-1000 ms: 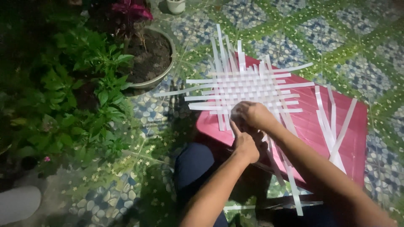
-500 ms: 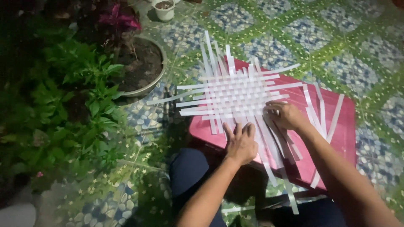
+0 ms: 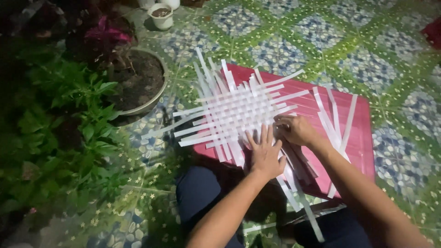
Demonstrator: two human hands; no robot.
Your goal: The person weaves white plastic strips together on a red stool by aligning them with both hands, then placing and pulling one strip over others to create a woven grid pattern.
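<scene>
My left hand (image 3: pixel 265 154) lies flat, fingers spread, on the white woven strips (image 3: pixel 239 110); my right hand (image 3: pixel 296 130) seemingly pinches one strip.

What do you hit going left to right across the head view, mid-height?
Green leafy plants → round planter of soil → woven mat of white strips → left hand → right hand → loose white strips → pink board's edge.
</scene>
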